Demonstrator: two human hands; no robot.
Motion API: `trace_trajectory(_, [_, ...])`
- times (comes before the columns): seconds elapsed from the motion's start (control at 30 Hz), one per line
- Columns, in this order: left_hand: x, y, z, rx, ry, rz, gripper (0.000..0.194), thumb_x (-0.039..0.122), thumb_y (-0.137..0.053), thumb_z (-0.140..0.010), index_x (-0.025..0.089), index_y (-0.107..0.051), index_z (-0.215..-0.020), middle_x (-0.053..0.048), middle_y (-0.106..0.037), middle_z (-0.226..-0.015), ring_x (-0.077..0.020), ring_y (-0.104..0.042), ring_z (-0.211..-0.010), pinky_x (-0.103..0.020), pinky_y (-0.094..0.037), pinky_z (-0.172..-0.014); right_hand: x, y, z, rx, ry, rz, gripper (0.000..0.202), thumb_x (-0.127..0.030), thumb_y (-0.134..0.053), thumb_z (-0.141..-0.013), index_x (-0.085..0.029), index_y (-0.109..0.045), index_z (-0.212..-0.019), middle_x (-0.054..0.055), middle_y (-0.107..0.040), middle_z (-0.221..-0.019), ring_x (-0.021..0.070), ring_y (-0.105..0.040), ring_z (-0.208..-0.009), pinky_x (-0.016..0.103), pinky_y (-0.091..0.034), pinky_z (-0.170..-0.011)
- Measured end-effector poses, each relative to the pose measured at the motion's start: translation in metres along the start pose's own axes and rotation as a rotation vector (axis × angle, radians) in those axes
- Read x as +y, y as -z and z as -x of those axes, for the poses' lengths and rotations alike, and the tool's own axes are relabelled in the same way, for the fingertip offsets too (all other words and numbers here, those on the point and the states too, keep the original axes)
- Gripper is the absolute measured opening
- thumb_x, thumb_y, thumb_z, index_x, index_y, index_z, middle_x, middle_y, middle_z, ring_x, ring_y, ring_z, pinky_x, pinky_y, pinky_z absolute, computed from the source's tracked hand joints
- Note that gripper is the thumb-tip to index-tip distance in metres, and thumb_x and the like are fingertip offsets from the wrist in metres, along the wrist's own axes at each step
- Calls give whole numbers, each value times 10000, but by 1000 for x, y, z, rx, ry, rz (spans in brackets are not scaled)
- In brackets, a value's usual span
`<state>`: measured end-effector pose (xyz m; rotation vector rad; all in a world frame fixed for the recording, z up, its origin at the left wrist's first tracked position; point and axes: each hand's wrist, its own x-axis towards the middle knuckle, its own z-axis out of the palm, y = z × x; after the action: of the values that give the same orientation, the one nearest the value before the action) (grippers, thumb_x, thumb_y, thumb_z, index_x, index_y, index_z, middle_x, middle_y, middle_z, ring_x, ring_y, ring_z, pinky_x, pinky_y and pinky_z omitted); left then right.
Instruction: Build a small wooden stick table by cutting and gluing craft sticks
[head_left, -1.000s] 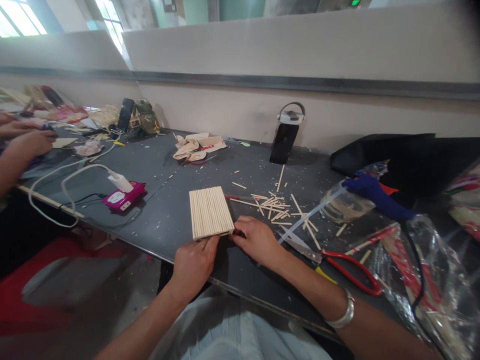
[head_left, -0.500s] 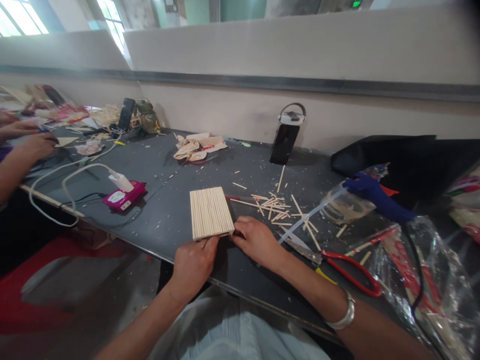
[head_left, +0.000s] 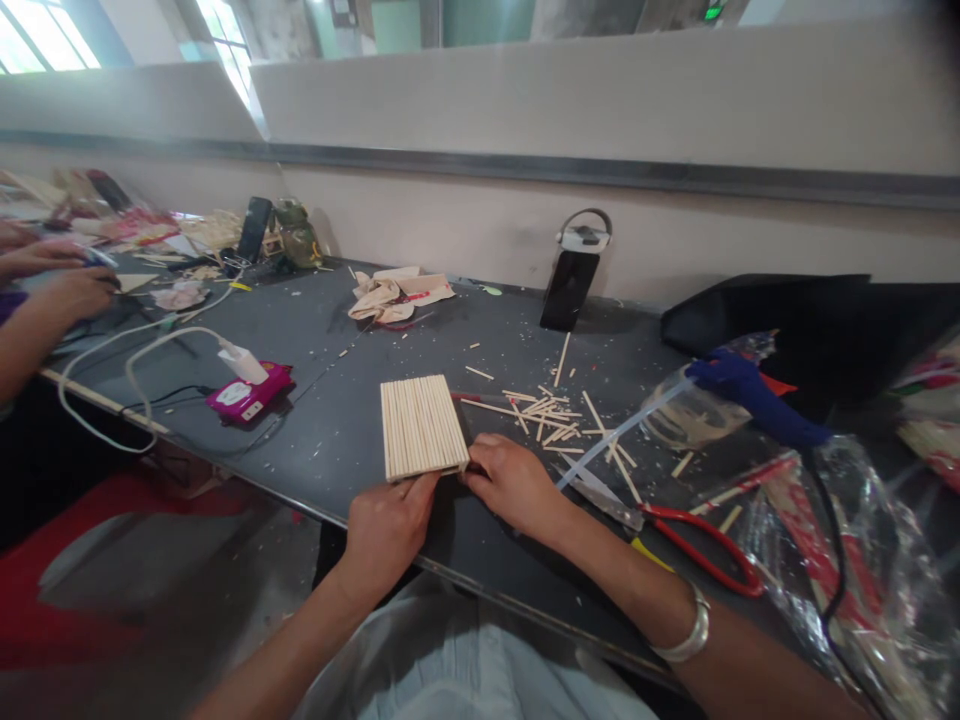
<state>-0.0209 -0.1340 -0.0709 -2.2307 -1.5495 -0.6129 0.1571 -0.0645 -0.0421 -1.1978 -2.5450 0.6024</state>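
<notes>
A square panel of thin wooden sticks [head_left: 421, 425] laid side by side is held near the table's front edge, its top face up. My left hand [head_left: 394, 520] grips its near edge from below, fingertips partly hidden under it. At the near right corner, my right hand [head_left: 510, 482] pinches the panel's edge between thumb and fingers. Right of the panel lies a scatter of short cut sticks [head_left: 551, 412]. Beyond my right hand rest red-handled scissors [head_left: 705, 540] and a blue glue gun [head_left: 757, 390] with a clear glue stick [head_left: 637, 420] sticking out of its back.
A pink power adapter [head_left: 251, 392] with a white plug and cables lies to the left. Crumpled paper [head_left: 397, 295] and a phone [head_left: 570, 290] leaning on a bottle stand at the back. Clear plastic wrapping [head_left: 862, 560] covers the right side. A co-worker's hands [head_left: 67, 290] work at far left.
My hands and the stick panel stay almost exactly where they were. At far left, the co-worker's hands have shifted slightly.
</notes>
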Motion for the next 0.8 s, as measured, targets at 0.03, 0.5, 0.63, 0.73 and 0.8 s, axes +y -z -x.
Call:
trace_trajectory(0.03, [0,0,0,3,-1,2,213,115,-525,-886,188,-671,-1021,5,-693,-581,-153,-605,-454,-258,-328,-448,0,0,0,1,1,2,99,-146,-592,-859,-173,-665,-797,26,-613,-821,155,-568,-847,236,-399,-739])
trace_trajectory(0.5, [-1,-1,0,37,-1,53,224,115,-502,-893,180,-679,-1014,-1,-690,-581,-146,-596,-453,-252,-350,-448,-2,0,1,1,-3,22,90,-152,-594,-863,-178,-659,-805,26,-618,-828,158,-564,-848,236,-393,-729])
trace_trajectory(0.63, [-1,-3,1,45,7,65,229,116,-496,-899,181,-684,-1013,-3,-692,-580,-143,-592,-449,-250,-345,-451,-2,0,1,-1,-10,24,91,-162,-591,-868,-181,-656,-808,25,-616,-832,155,-565,-849,234,-392,-721])
trace_trajectory(0.73, [-1,-3,2,50,10,68,232,119,-492,-903,181,-683,-1018,-2,-690,-575,-147,-593,-449,-256,-340,-455,-2,0,1,-2,-9,23,83,-164,-594,-867,-179,-660,-819,26,-617,-834,156,-567,-852,234,-392,-724])
trace_trajectory(0.8, [-1,-3,3,53,14,69,230,119,-496,-902,181,-682,-1021,0,-686,-571,-150,-592,-450,-260,-338,-454,-2,0,1,-1,-8,21,78,-165,-598,-865,-177,-662,-823,25,-618,-836,156,-568,-852,234,-393,-727])
